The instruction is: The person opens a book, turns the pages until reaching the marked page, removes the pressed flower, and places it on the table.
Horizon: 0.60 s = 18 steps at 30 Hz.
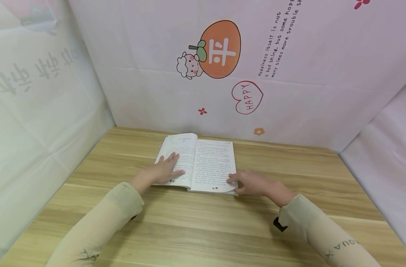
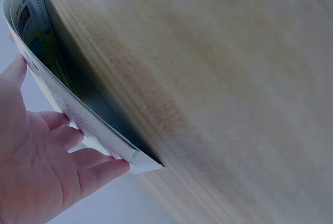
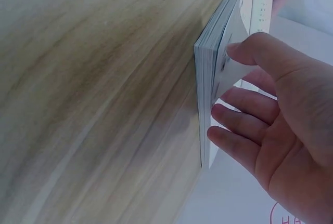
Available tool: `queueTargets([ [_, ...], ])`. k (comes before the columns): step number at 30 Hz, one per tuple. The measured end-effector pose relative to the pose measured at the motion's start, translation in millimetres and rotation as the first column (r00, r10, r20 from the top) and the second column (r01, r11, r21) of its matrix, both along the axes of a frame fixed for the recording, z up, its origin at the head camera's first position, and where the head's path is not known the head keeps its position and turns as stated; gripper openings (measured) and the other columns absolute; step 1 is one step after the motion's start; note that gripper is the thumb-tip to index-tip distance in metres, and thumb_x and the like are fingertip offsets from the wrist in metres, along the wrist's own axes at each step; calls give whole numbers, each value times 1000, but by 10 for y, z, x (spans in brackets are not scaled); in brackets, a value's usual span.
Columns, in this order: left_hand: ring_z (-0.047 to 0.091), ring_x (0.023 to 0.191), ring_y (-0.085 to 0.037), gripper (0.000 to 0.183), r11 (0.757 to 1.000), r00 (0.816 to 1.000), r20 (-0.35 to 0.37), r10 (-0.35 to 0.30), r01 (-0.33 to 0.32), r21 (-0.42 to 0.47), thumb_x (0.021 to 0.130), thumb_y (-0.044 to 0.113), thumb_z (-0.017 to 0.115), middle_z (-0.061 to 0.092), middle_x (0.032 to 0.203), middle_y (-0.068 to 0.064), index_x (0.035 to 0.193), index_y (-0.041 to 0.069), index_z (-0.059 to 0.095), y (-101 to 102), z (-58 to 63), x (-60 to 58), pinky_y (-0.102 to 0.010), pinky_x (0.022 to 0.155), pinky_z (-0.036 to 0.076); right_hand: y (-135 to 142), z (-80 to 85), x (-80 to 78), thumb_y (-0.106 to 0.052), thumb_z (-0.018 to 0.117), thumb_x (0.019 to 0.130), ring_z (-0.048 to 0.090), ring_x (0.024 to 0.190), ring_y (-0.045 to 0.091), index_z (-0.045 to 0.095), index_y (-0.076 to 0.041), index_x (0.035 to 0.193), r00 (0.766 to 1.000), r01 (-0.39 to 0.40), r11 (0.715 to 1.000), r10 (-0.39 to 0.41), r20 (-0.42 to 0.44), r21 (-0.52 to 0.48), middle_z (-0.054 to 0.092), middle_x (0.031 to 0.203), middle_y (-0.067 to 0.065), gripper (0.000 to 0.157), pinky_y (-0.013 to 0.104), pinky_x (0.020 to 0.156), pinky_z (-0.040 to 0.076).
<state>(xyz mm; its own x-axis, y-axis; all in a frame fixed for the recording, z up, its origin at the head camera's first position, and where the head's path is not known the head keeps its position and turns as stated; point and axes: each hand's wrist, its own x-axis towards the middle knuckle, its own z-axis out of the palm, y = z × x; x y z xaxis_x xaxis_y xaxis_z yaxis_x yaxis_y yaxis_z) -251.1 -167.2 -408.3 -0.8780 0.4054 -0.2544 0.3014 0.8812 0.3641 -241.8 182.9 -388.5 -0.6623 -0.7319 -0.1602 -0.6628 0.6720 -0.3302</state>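
An open book (image 1: 213, 159) with printed text lies on the wooden table, its spine running away from me. My left hand (image 1: 162, 171) rests spread on the left page, and its fingers reach across the text. Seen in the left wrist view, that side of the book (image 2: 88, 109) bows up from the tabletop under the fingers. At the lower right corner, my right hand (image 1: 251, 182) pinches a page (image 3: 231, 63) whose corner curls up off the stack below. The thumb is at the page's bottom edge and the other fingers are along its outer side.
The wooden table (image 1: 196, 226) runs up to a printed white backdrop (image 1: 149, 92) close behind the book. White sheets also hang at the left (image 1: 39, 129) and right sides. A dark strap (image 1: 280, 224) shows at the right wrist.
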Motion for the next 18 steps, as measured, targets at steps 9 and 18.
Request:
queueTargets([
  [9, 5, 150, -54, 84, 1000, 1000, -2, -15, 15, 6, 109, 51, 41, 3, 167, -27, 162, -4, 7, 9, -3, -20, -62, 121, 6, 25, -70, -28, 0, 72, 94, 62, 123, 39, 72, 1, 123, 993, 57, 998, -60, -104, -31, 62, 135, 24, 30, 46, 97, 54],
  [18, 7, 151, -52, 84, 1000, 1000, -2, -11, 11, 12, 109, 51, 42, 4, 167, -28, 162, -5, 9, 16, 11, -8, -62, 121, 6, -95, -120, -99, -35, 65, 102, 59, 76, 19, 59, 3, 141, 956, 261, 962, -269, -116, -78, 70, 111, 23, 54, 36, 74, 52],
])
